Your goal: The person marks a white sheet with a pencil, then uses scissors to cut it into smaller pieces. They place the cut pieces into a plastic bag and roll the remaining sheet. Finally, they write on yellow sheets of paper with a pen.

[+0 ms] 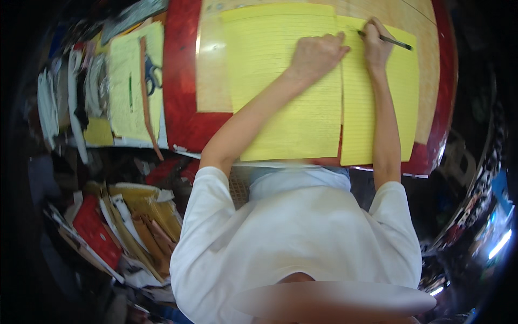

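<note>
Left yellow sheet (307, 116): bright yellow paper, closely ruled, lying flat from near the worktop's far edge to its near edge; any writing is too faint to tell.
Right yellow sheet (359, 113): matching ruled paper towards the worktop's right edge, its long side just beside the left sheet, a thin red gap showing near the bottom.
Pen (398, 42): slim, dark, straight barrel, slanted over the right sheet's upper part, tip pointing left.
Right hand (379, 46): fingers closed around the pen, forearm across the right sheet.
Left hand (319, 56): fingers curled on the left sheet by its right side; whether they pinch anything, I cannot tell.
Worktop (182, 70): glossy red border with rounded far-right side, around a pale, wood-toned panel.
Beyond the left edge: yellow papers (120, 75) bearing a long brown strip (145, 100), blue-handled scissors (153, 76) and a slim green stick (130, 93).
</note>
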`<action>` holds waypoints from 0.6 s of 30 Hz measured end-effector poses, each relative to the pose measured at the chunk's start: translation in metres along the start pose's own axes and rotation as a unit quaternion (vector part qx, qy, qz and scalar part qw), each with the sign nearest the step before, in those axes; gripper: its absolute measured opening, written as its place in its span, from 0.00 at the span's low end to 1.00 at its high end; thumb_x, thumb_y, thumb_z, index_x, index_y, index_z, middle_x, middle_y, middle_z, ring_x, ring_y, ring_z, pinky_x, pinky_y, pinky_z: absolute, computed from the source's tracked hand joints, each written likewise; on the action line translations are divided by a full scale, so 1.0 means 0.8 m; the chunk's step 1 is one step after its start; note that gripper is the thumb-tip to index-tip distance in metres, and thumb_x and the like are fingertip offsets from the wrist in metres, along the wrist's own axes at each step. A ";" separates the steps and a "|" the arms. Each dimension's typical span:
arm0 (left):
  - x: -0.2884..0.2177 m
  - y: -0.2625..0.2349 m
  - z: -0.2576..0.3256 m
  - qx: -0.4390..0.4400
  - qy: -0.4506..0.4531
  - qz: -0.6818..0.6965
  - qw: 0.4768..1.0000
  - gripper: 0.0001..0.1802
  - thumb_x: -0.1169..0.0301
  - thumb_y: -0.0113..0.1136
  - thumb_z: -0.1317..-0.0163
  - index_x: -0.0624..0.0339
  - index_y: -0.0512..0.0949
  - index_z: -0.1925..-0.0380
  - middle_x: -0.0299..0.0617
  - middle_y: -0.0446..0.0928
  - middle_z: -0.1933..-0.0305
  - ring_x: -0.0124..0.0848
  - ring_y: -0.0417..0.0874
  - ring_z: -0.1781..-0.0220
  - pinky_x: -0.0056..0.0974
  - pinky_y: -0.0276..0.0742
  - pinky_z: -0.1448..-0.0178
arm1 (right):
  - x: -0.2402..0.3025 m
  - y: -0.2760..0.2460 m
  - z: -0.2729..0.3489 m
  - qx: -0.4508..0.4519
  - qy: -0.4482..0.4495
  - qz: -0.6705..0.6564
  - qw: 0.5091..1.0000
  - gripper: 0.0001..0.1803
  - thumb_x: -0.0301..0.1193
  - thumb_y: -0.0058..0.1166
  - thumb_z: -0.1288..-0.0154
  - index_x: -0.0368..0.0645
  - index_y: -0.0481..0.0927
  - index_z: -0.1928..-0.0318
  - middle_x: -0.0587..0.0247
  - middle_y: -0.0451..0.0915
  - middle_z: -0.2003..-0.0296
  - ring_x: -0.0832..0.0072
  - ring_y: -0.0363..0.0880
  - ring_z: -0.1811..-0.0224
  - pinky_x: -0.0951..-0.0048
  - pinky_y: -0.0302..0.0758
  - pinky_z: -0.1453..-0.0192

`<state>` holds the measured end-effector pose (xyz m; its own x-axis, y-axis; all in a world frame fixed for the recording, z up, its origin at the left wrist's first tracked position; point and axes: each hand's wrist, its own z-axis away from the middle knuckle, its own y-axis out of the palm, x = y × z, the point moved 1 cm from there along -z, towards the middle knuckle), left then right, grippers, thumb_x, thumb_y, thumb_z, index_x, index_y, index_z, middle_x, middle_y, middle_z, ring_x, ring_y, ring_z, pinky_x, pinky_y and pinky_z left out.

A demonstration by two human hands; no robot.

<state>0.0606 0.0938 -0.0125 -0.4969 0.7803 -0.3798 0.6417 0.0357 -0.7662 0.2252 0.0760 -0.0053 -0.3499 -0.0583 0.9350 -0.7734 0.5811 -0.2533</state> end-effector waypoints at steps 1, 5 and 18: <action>0.000 0.000 0.001 0.014 -0.010 0.005 1.000 0.19 0.54 0.60 0.37 0.58 0.82 0.58 0.38 0.79 0.80 0.33 0.79 0.83 0.35 0.73 0.81 | 0.003 0.001 -0.001 0.008 0.012 -0.032 0.999 0.08 0.25 0.43 0.42 0.38 0.68 0.78 0.73 0.63 0.81 0.84 0.57 0.77 0.77 0.57 0.74; 0.001 0.001 0.000 0.052 -0.037 0.022 0.998 0.18 0.54 0.60 0.38 0.58 0.82 0.60 0.39 0.79 0.78 0.33 0.80 0.82 0.37 0.74 0.81 | 0.017 0.003 -0.004 0.035 0.030 -0.031 0.998 0.08 0.26 0.43 0.42 0.38 0.68 0.78 0.73 0.63 0.81 0.85 0.56 0.77 0.79 0.56 0.73; -0.002 0.000 -0.001 0.013 -0.012 -0.031 0.999 0.18 0.53 0.62 0.38 0.54 0.85 0.59 0.38 0.81 0.79 0.28 0.79 0.84 0.31 0.73 0.81 | -0.002 -0.020 -0.010 0.034 -0.006 0.009 0.999 0.10 0.28 0.42 0.41 0.37 0.70 0.77 0.68 0.66 0.83 0.80 0.63 0.78 0.74 0.62 0.72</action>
<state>0.0618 0.0933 -0.0118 -0.5488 0.7622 -0.3434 0.5940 0.0665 -0.8017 0.2425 0.0736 -0.0008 -0.3693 -0.0582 0.9275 -0.8011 0.5258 -0.2859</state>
